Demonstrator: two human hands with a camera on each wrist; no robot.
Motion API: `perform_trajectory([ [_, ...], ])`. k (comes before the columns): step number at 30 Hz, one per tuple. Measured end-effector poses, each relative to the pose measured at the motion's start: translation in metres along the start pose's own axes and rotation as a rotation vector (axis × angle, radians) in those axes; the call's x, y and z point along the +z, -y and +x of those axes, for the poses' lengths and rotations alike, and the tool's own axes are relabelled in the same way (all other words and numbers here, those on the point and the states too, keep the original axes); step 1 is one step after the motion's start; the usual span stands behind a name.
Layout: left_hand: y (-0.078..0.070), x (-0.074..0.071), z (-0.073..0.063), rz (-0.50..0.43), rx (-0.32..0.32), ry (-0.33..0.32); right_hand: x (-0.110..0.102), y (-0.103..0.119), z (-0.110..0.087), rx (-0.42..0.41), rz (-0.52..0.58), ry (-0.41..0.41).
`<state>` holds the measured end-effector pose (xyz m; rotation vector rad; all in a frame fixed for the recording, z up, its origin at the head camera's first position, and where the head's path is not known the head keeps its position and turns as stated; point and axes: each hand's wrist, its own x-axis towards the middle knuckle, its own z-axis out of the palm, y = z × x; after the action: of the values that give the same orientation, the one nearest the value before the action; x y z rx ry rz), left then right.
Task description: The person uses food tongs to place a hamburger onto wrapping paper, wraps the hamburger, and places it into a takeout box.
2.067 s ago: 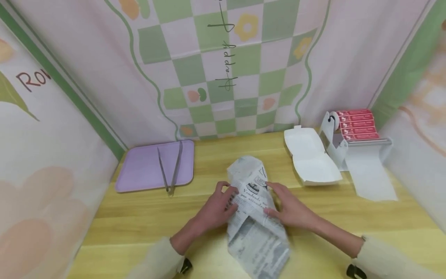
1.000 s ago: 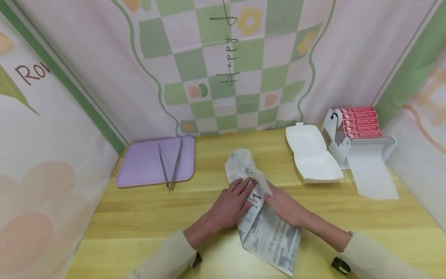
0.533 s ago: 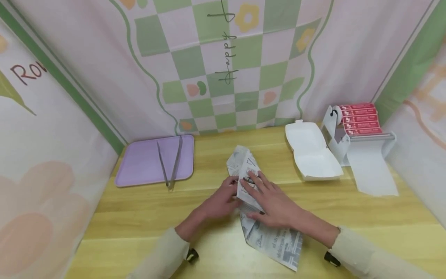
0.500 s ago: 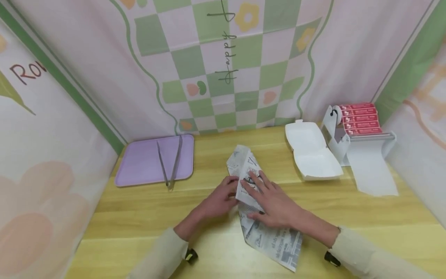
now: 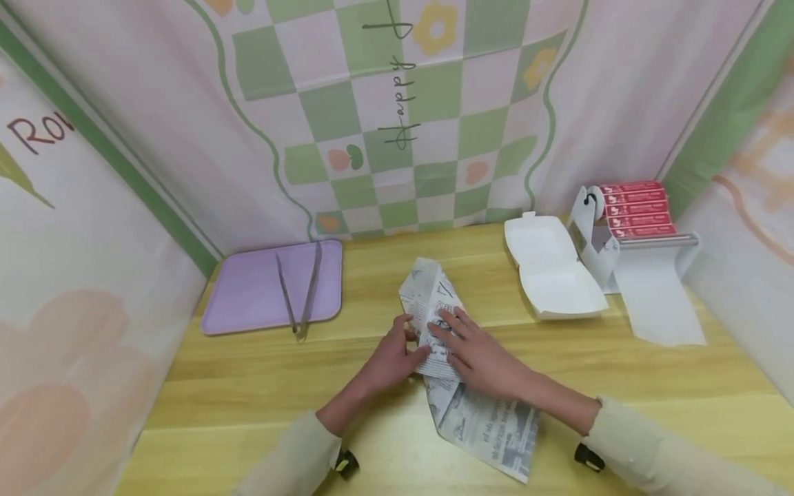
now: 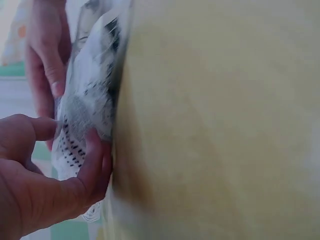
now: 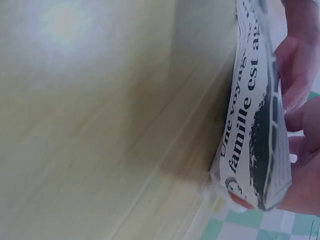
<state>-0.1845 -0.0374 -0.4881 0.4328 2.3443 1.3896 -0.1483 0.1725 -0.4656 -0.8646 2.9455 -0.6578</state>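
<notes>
Left hand [image 5: 392, 355] pinched left edge of folded newsprint [image 5: 462, 410]; right hand [image 5: 486, 359] rested spread upon it, on bench [image 5: 248, 399].

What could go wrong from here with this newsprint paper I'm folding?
The folded newsprint paper might spring open if the right grip lifts, since its spread fingers rest over the top layer.

Its lower end fans out wide and unfolded toward you, so the finished fold could come out crooked or loose.

The tongs poke past the front edge of the purple tray, so a stray sleeve may knock them.
</notes>
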Motion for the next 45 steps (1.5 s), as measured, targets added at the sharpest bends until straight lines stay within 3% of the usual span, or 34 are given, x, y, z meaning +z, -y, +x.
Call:
perform_trajectory([
  [3, -0.001, -0.001, 0.000, -0.112, -0.085, 0.026, -0.001, -0.005, 0.001, -0.005, 0.119, -0.017],
  [7, 0.002, 0.000, 0.002, -0.302, -0.214, 0.069, 0.000, -0.009, 0.001, 0.056, 0.205, 0.010],
  [11, 0.007, 0.001, 0.001, -0.412, -0.265, 0.056, 0.000, -0.013, 0.003, 0.136, 0.343, 0.026],
  [16, 0.009, 0.003, 0.003, -0.406, -0.290, 0.019, -0.004, -0.020, 0.005, 0.194, 0.466, 0.030],
  [20, 0.011, 0.007, 0.008, -0.348, -0.291, -0.030, -0.004, -0.022, 0.008, 0.174, 0.620, 0.043],
  [25, 0.008, 0.013, 0.011, -0.199, -0.198, -0.114, -0.003, -0.024, 0.010, 0.195, 0.816, 0.090],
  [33, -0.011, 0.018, 0.015, 0.157, 0.075, -0.274, -0.006, -0.027, 0.009, 0.225, 0.882, 0.116],
  [35, -0.014, 0.020, 0.016, 0.236, 0.121, -0.275, -0.005, -0.027, 0.008, 0.226, 0.830, 0.094],
  [39, -0.016, 0.020, 0.017, 0.318, 0.212, -0.255, -0.002, -0.021, 0.008, 0.187, 0.567, -0.001],
  [41, -0.016, 0.021, 0.018, 0.308, 0.257, -0.253, 0.001, -0.017, 0.007, 0.173, 0.449, -0.043],
  [45, -0.014, 0.022, 0.019, 0.187, 0.290, -0.224, 0.007, -0.012, 0.007, 0.176, 0.298, -0.086],
])
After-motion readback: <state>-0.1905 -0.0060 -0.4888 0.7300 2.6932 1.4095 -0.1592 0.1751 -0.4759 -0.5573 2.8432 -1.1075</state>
